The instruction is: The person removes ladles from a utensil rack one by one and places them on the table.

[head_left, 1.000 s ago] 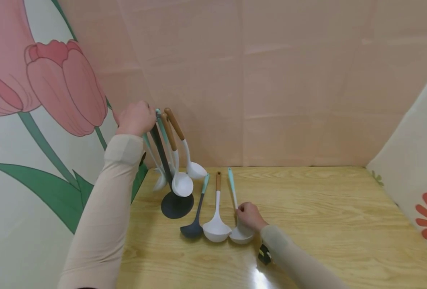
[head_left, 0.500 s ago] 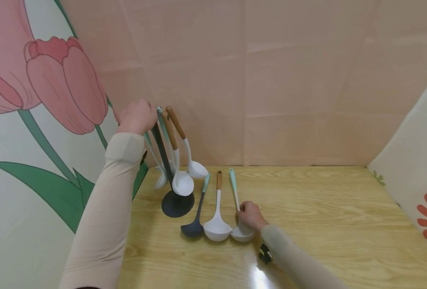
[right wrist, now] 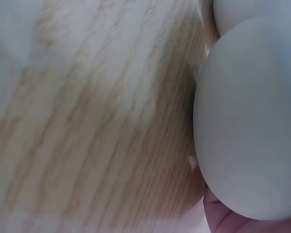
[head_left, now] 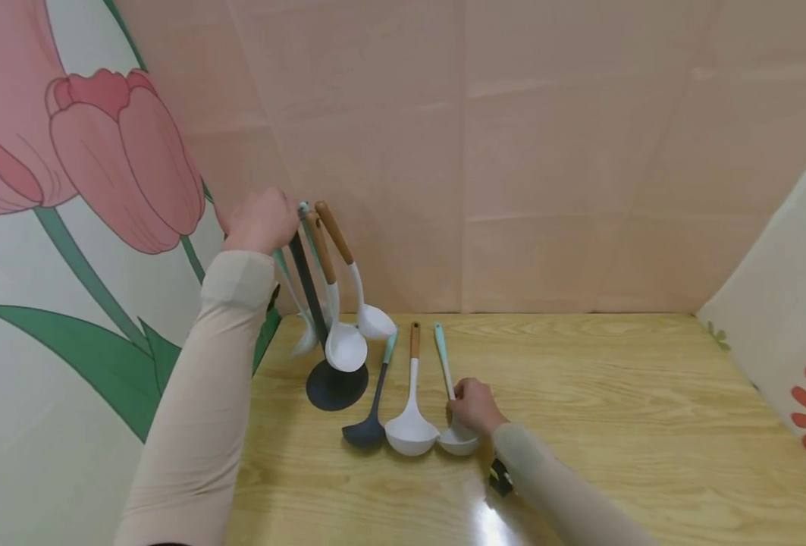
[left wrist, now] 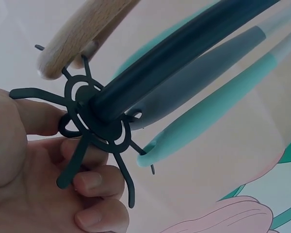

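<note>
My left hand (head_left: pixel 259 220) grips the top of a dark utensil stand (head_left: pixel 308 284) at the table's left. In the left wrist view, my thumb and fingers pinch one arm of its hook ring (left wrist: pixel 98 127). Several ladles hang from the hooks by wooden, teal or grey-blue handles. My right hand (head_left: pixel 476 406) pinches the neck of a white ladle with a teal handle (head_left: pixel 441 345), which lies on the table. Its bowl (right wrist: pixel 252 121) fills the right of the right wrist view. To its left lie a white ladle with a wooden handle (head_left: pixel 412 432) and a dark ladle with a teal handle (head_left: pixel 365 434).
The stand's round base (head_left: pixel 337 388) rests on the wood-grain table (head_left: pixel 600 394). A pink-beige cloth wall (head_left: pixel 546 167) rises along the back edge, and a tulip-printed sheet (head_left: pixel 123 163) borders the left. Bare tabletop extends right of my right hand.
The handle end of the ladle in my right hand has sunk slightly toward me. Both hands stay nearly in place, and the hanging ladles have swayed a little.
</note>
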Available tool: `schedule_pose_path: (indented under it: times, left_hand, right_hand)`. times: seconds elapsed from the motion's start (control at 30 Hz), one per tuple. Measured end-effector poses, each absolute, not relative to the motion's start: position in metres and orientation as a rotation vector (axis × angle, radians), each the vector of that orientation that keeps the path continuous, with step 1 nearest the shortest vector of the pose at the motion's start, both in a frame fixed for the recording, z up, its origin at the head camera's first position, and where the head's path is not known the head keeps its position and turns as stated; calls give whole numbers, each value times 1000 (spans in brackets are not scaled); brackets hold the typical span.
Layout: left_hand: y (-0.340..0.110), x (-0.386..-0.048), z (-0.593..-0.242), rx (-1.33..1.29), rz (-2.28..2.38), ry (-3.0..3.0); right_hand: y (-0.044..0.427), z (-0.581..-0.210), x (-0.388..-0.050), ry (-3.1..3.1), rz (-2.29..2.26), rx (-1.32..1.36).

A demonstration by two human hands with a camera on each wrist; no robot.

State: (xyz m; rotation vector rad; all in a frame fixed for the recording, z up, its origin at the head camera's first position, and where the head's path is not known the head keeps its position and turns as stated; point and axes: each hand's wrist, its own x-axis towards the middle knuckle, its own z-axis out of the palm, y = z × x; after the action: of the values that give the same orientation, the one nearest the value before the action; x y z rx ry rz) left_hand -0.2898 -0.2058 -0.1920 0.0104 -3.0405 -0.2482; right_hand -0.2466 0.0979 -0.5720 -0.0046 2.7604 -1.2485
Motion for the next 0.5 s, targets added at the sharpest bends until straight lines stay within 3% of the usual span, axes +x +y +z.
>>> schedule_pose_path:
  times: [0.5]
  left_hand:
    - [-204, -292, -189, -47, -304, -3085]
  right_hand:
    - [101, -563, -250, 2774, -1265, -23]
